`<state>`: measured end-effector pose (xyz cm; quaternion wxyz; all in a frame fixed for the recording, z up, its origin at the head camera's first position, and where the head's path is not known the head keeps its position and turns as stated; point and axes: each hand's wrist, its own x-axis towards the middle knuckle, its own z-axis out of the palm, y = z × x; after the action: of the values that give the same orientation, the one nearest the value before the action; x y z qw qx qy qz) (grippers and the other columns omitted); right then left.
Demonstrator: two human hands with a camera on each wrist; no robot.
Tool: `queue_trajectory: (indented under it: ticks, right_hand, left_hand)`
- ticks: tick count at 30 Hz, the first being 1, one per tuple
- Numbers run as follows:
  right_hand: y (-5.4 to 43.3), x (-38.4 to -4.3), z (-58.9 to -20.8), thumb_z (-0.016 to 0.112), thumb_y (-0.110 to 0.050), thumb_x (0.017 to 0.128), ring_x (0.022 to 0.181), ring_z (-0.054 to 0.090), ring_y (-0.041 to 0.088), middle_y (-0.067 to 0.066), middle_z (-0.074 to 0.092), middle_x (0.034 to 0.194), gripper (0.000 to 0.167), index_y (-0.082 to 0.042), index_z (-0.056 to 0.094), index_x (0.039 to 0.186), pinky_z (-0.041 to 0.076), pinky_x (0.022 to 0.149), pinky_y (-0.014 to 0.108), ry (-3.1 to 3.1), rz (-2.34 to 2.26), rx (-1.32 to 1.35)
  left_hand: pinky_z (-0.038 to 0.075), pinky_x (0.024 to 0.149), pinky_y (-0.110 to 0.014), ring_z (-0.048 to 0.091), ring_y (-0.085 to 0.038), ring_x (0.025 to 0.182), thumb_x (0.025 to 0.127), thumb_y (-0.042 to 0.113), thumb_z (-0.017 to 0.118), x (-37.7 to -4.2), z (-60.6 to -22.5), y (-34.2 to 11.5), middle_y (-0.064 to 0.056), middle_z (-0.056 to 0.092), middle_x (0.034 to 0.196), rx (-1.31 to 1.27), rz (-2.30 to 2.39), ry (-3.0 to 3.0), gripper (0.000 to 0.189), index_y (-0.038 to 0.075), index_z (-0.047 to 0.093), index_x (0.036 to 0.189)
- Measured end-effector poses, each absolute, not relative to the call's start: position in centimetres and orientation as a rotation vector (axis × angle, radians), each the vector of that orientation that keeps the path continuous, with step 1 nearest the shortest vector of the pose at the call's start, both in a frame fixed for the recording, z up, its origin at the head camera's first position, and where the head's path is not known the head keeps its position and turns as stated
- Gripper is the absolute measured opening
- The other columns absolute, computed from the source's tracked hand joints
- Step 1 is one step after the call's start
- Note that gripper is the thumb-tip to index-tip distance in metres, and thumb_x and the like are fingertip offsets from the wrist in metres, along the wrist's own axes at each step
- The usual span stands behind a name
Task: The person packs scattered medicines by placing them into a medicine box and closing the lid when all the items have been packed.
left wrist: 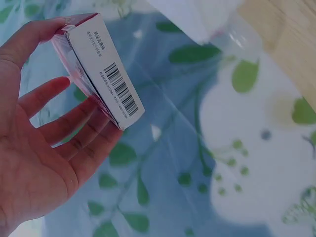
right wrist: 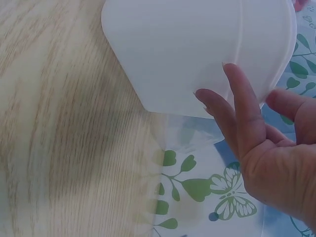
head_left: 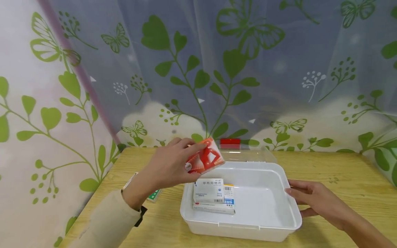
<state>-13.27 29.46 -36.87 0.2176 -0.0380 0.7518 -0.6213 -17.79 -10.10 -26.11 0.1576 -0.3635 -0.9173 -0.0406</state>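
My left hand (head_left: 169, 160) holds a red and white medicine box (head_left: 206, 156) above the left rear rim of a white plastic bin (head_left: 263, 198). In the left wrist view, the thumb and fingers grip that box, and a barcode shows on its white end. Inside the bin, on the left, a white medicine box (head_left: 208, 188) lies on top of another medicine box (head_left: 214, 207) with a blue and yellow end. My right hand (head_left: 322, 199) rests against the bin's right side, its fingers (right wrist: 242, 94) extended along the outer wall and one digit at the rim.
Behind the bin lies a clear lid (head_left: 245, 155) with a red latch (head_left: 230, 141). A green and white box (head_left: 154, 195) sits on the wooden table (head_left: 350, 210), partly hidden by the left forearm. A patterned curtain (head_left: 192, 69) hangs along the table's back edge.
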Motion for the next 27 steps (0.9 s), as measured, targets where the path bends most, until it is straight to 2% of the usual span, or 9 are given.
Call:
queue_trajectory:
  ticks: [7,12,18,27]
  right_hand:
    - [29.3,-13.2,-36.8,0.055,-0.026,0.099,0.108,0.061,0.032,0.028,0.045,0.137,0.07,0.011,0.02,0.146,0.054,0.076,0.05,2.089,-1.742,-0.088]
    - [29.1,-13.1,-36.7,0.056,-0.027,0.098,0.108,0.061,0.032,0.029,0.044,0.138,0.071,0.011,0.02,0.146,0.054,0.076,0.05,2.096,-1.744,-0.066]
    - [28.9,-13.2,-36.7,0.057,-0.028,0.097,0.107,0.061,0.034,0.029,0.045,0.136,0.072,0.011,0.021,0.146,0.055,0.075,0.05,2.121,-1.722,-0.039]
    - [29.0,-13.1,-36.8,0.054,-0.028,0.099,0.108,0.06,0.036,0.029,0.046,0.136,0.071,0.012,0.019,0.146,0.054,0.076,0.05,2.11,-1.716,-0.041]
  left_hand:
    - [0.052,0.07,-0.035,0.054,-0.019,0.106,0.079,0.044,0.069,-18.8,-26.5,-4.8,0.001,0.057,0.122,-1.378,0.075,-2.653,0.066,0.028,0.049,0.14]
    - [0.049,0.074,-0.03,0.053,-0.014,0.101,0.081,0.045,0.066,-19.1,-27.2,-1.4,0.005,0.057,0.115,-1.562,0.204,-2.634,0.063,0.03,0.049,0.139]
    - [0.045,0.072,-0.025,0.05,-0.01,0.093,0.081,0.046,0.065,-19.2,-28.5,1.5,0.008,0.056,0.105,-1.644,0.308,-2.637,0.057,0.032,0.051,0.135]
    - [0.046,0.079,-0.027,0.05,-0.01,0.096,0.082,0.052,0.065,-20.0,-31.0,5.3,0.009,0.053,0.111,-1.672,0.431,-2.725,0.064,0.038,0.043,0.141]
